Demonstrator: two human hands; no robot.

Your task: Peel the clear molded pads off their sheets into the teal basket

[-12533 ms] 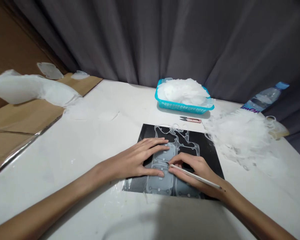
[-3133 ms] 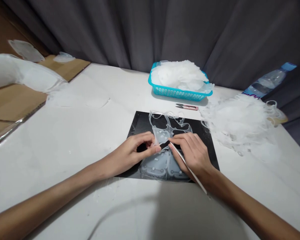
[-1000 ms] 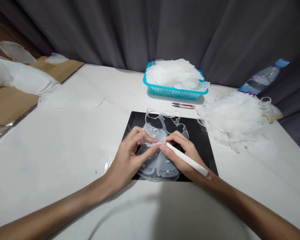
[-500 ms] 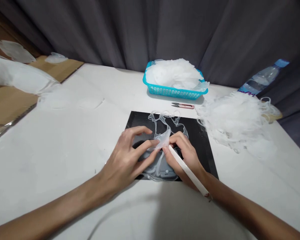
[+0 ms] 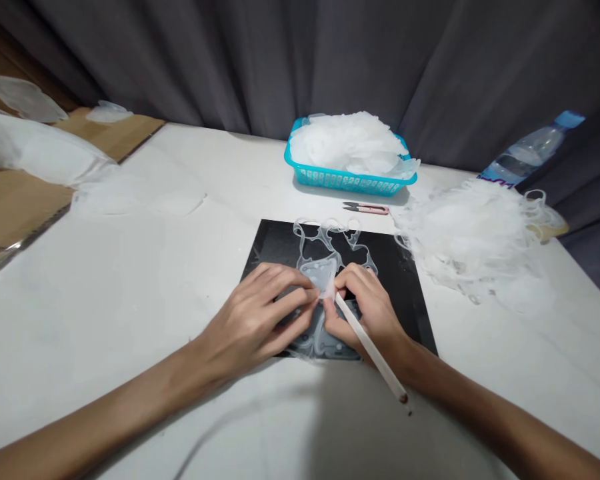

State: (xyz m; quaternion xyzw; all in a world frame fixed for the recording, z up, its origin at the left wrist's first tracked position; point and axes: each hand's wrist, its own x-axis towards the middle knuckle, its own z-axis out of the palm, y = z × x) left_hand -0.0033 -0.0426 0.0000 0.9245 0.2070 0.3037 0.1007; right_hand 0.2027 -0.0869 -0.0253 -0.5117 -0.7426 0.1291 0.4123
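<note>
My left hand (image 5: 270, 310) is closed, its thumb and fingertips pinching the edge of a translucent, soft-looking molded sheet (image 5: 320, 272). My right hand (image 5: 367, 307) is closed round a slim white stick-like tool (image 5: 380, 360), whose dark-marked end points down toward me. The right fingertips meet the lifted fold of the sheet beside the left ones. The sheet lies on a black square board (image 5: 405, 293), with thin looped edging strips (image 5: 365, 257) at its far side. My hands hide part of the sheet's near half and the tool's working end.
Behind the board stands a blue basket (image 5: 353, 180) heaped with translucent pieces. Small thread snips (image 5: 366, 209) lie before it. To the right are a pile of stringy translucent scraps (image 5: 475, 240) and a tilted water bottle (image 5: 530, 153). Cardboard (image 5: 25, 207) with plastic-wrapped material is at left.
My left fingers have closed in toward the right hand and the raised sheet has come down flatter. The white tool's near end has swung slightly left and down.
</note>
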